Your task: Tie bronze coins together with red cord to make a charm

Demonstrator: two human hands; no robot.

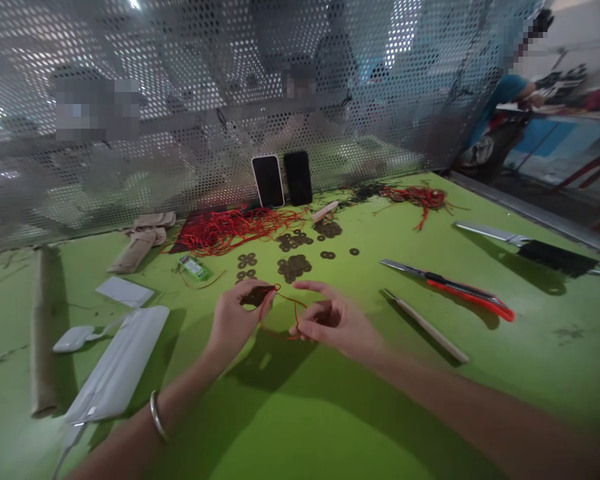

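Over the middle of the green table, a thin red cord (296, 308) runs in loops between my two hands. My left hand (237, 315) is closed, thumb and fingertips pinching the cord where a small loop stands up. On the right, my right hand (337, 322) pinches the cord between thumb and bent fingers, with its index finger stretched out toward the left hand. Just beyond both hands lie brown coins with holes (296, 267), in small piles and clusters. Whether the left fingers also hold a coin is hidden.
A heap of red cords (230, 230) lies behind the coins. Two phones (269, 181) lean on the perforated metal screen (190, 153). At right are a cutter knife (460, 291), a wooden-handled tool (430, 329) and a black-bristled brush (550, 255); at left, a white device (125, 363). A person sits far right.
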